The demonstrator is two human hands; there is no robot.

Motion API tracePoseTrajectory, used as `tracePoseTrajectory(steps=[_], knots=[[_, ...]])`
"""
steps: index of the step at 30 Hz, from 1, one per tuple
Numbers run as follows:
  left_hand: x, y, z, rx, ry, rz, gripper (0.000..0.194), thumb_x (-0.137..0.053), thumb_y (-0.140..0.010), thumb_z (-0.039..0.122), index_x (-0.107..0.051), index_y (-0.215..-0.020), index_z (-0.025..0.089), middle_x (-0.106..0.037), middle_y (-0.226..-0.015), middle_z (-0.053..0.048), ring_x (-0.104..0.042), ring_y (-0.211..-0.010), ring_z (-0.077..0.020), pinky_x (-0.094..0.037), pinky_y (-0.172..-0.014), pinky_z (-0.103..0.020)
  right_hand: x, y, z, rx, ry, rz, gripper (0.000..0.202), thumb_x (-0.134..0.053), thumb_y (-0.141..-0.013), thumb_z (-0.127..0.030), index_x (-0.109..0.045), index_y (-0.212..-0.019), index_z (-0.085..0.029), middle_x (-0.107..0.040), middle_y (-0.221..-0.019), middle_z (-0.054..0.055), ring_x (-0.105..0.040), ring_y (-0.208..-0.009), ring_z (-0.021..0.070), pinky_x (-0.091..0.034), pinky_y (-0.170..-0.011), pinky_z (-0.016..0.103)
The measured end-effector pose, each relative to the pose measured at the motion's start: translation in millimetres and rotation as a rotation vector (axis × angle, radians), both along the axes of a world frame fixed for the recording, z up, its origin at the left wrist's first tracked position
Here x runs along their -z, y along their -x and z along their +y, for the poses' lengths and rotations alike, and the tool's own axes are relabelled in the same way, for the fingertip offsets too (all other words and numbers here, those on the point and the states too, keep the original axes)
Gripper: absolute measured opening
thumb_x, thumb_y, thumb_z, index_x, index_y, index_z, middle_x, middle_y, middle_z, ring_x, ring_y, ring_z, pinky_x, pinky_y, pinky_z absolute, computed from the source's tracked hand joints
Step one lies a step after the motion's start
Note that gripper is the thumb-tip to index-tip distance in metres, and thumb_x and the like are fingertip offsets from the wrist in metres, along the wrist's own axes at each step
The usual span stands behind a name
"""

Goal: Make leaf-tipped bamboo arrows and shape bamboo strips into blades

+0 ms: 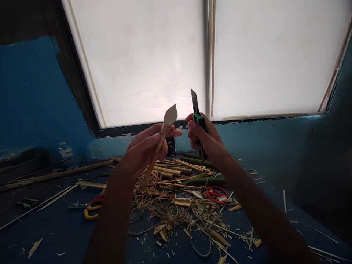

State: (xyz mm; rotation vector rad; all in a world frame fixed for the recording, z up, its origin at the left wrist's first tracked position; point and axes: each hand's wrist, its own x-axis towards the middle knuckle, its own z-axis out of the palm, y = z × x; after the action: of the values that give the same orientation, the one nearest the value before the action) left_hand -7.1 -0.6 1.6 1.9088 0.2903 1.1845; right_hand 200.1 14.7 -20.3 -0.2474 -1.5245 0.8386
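Between the fingers of my left hand (147,146) is a thin wooden stick (152,163) with a pale, leaf-shaped pointed head (171,116). Twine (165,129) is wound round the joint below the head, and a loose end sticks out to the right. My right hand (207,134) is closed round a black and green utility knife (199,123), its blade (194,98) out and pointing up. The blade stands apart from the stick, a little to its right.
Bamboo pieces (167,170), a tangle of twine (148,192) and many shavings cover the table's middle. Yellow-handled scissors (92,212), a red cord loop (217,194), and a plastic bottle (66,154) lie or stand around. A phone-like black object (171,146) leans by the wall under the bright window (151,55).
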Motion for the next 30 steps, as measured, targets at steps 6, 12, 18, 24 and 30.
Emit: tracePoseTrajectory(steps=[6, 12, 18, 24, 30], knots=[[2.4, 3, 1, -0.167, -0.03, 0.02, 0.034, -0.066, -0.094, 0.025, -0.067, -0.128, 0.027, -0.064, -0.139, -0.011, -0.038, -0.046, 0.0003, -0.035, -0.043, -0.023, 0.1, -27, 17, 0.124, -0.004, -0.078, 0.029, -0.059, -0.096, -0.054, -0.046, -0.104, -0.029, -0.047, -0.074, -0.007, -0.035, -0.049, 0.0081, -0.029, -0.044, 0.024], [3.9, 4, 2, -0.275, -0.07, 0.015, 0.04, -0.071, -0.091, 0.024, -0.065, -0.13, 0.031, -0.05, -0.154, -0.011, -0.035, -0.046, 0.0028, -0.032, -0.041, -0.022, -6.5, -37, -10, 0.534, -0.345, -0.517, 0.027, -0.065, -0.093, -0.049, -0.058, -0.103, -0.025, -0.053, -0.074, -0.005, -0.042, -0.058, 0.0094, -0.033, -0.056, 0.026], [2.3, 2, 2, -0.286, -0.092, -0.002, 0.042, -0.07, -0.09, 0.021, -0.063, -0.131, 0.027, -0.049, -0.154, -0.012, -0.034, -0.046, 0.0028, -0.031, -0.04, -0.022, -10.2, -31, -35, 0.987, -0.522, -0.757, 0.032, -0.064, -0.092, -0.05, -0.063, -0.114, -0.027, -0.069, -0.092, -0.001, -0.057, -0.073, 0.0144, -0.035, -0.064, 0.028], [2.3, 2, 0, -0.279, -0.112, -0.025, 0.045, -0.07, -0.088, 0.018, -0.062, -0.131, 0.026, -0.05, -0.154, -0.013, -0.034, -0.045, 0.0025, -0.034, -0.039, -0.021, -8.6, -26, -44, 1.1, -0.523, -0.883, 0.039, -0.055, -0.096, -0.045, -0.06, -0.132, -0.031, -0.07, -0.104, 0.003, -0.063, -0.079, 0.0184, -0.031, -0.063, 0.03], [1.5, 2, -4, -0.267, -0.1, -0.024, 0.047, -0.07, -0.088, 0.017, -0.063, -0.132, 0.028, -0.051, -0.153, -0.013, -0.036, -0.045, 0.0025, -0.036, -0.039, -0.02, -8.8, -22, -44, 1.145, -0.522, -0.877, 0.037, -0.055, -0.096, -0.042, -0.062, -0.13, -0.03, -0.069, -0.1, 0.002, -0.061, -0.076, 0.0172, -0.028, -0.06, 0.03]])
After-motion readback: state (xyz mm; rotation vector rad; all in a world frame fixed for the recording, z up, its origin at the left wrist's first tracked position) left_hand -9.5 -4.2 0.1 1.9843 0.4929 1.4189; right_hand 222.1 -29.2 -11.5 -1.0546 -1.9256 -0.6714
